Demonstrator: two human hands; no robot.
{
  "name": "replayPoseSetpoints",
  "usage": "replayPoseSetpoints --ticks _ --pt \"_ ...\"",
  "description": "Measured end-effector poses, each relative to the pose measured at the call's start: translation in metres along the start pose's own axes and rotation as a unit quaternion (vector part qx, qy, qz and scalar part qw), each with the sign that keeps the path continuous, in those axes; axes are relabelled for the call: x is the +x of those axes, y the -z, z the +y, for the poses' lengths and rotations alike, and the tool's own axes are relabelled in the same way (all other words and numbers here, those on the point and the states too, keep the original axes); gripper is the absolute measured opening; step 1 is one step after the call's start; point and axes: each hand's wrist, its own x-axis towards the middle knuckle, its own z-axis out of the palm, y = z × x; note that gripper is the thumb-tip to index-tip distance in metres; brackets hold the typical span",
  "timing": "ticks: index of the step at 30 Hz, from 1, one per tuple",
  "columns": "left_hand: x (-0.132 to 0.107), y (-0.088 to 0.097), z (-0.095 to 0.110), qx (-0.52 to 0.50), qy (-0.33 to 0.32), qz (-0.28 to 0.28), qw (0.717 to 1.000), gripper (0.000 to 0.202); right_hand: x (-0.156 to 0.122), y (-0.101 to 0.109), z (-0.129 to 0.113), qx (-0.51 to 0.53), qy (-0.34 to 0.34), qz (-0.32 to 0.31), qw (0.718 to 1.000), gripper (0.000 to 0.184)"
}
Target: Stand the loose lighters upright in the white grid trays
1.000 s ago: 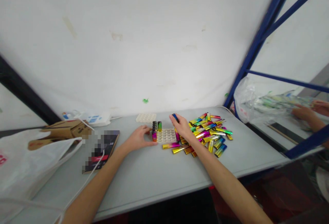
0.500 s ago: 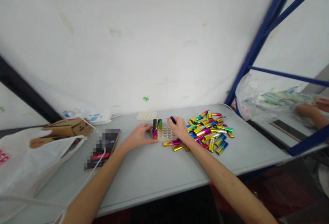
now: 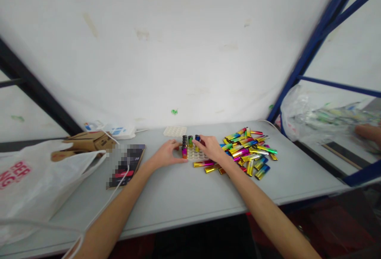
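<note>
A pale tray (image 3: 195, 156) with rows of round holes lies on the table between my hands. Along its left edge several shiny lighters (image 3: 184, 152) with dark tops stand upright in a row, and a green-yellow lighter (image 3: 190, 141) stands beside them. My left hand (image 3: 167, 154) is at the tray's left side, thumb and fingers apart around the end of that row. My right hand (image 3: 210, 148) pinches a blue-topped lighter (image 3: 197, 139), held upright over the tray; its lower end is partly hidden. To the right lies a loose pile of metallic, many-coloured lighters (image 3: 245, 152).
A second pale tray (image 3: 175, 131) lies by the wall. At left are a phone-like slab (image 3: 131, 165), a cable, a cardboard box (image 3: 89, 142) and a white plastic bag (image 3: 56, 179). Past the blue frame (image 3: 285, 92), another person's hand (image 3: 369, 134) is near clear plastic bags (image 3: 324, 118).
My right hand has brought the blue-topped lighter down and left to the tray, turning it upright. My left hand stays by the tray. The whole view has shifted slightly.
</note>
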Motion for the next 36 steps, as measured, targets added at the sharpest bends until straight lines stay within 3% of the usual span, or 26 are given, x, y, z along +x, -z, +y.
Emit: replayPoseSetpoints --ticks 3,11,20,25,30,33,36 --pt "-0.001 0.0 0.0 0.003 0.0 0.001 1.0 0.057 0.001 0.004 -0.001 0.017 -0.023 -0.029 0.999 0.036" --pt "-0.001 0.0 0.001 0.002 0.0 -0.002 1.0 0.058 0.001 0.005 -0.001 0.032 0.013 -0.088 0.996 0.023" --pt "0.0 0.0 0.001 0.0 -0.005 0.006 1.0 0.056 0.001 -0.006 -0.017 -0.14 -0.009 -0.103 0.985 0.033" --pt "0.001 0.0 0.0 0.006 -0.007 0.005 1.0 0.056 0.001 -0.007 -0.015 -0.119 -0.019 -0.121 0.985 0.034" --pt "0.001 0.002 0.002 0.0 -0.002 0.003 1.0 0.054 0.003 -0.004 -0.008 -0.069 0.01 -0.083 0.994 0.021" --pt "0.001 0.003 0.003 -0.002 -0.001 0.003 1.0 0.053 0.005 0.004 -0.003 -0.05 0.019 -0.066 0.996 0.024" --pt "0.0 0.003 0.003 -0.001 0.002 0.0 1.0 0.054 0.005 0.019 0.012 -0.068 -0.013 -0.035 0.997 0.028"
